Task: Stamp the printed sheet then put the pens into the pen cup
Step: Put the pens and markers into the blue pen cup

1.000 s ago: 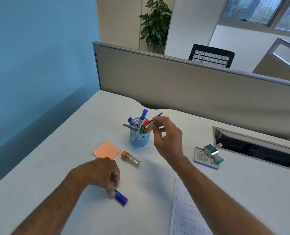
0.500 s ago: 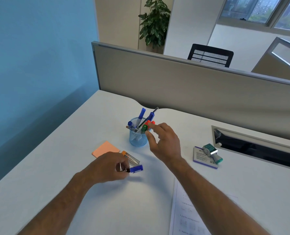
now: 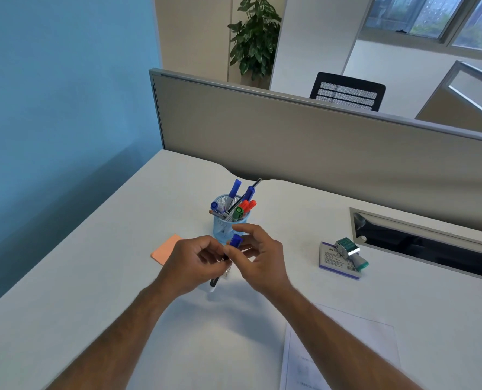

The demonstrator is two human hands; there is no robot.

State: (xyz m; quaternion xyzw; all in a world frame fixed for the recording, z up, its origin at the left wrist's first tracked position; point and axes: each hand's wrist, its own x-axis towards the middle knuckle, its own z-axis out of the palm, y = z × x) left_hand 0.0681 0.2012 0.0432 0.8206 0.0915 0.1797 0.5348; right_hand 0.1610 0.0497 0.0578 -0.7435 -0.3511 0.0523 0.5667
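Note:
A blue mesh pen cup (image 3: 223,227) stands mid-desk with several pens in it. Just in front of it, my left hand (image 3: 193,264) grips a blue-capped pen (image 3: 235,241) by its middle, tilted with the cap up and the white end (image 3: 212,286) low. My right hand (image 3: 258,256) meets it from the right, with the thumb and curled fingers round the cap end. The printed sheet (image 3: 342,347) lies at the lower right, near the desk's front. A green stamp (image 3: 350,251) lies on its side on a small purple-edged box (image 3: 334,263).
An orange sticky-note pad (image 3: 164,252) lies left of my hands. A grey partition (image 3: 304,136) runs along the back of the white desk (image 3: 93,277). A cable slot (image 3: 431,243) opens at the right. The blue wall (image 3: 51,108) is on the left.
My left hand lifted the blue-capped pen off the desk and carried it toward the cup. My right hand left the cup and came back to meet the pen.

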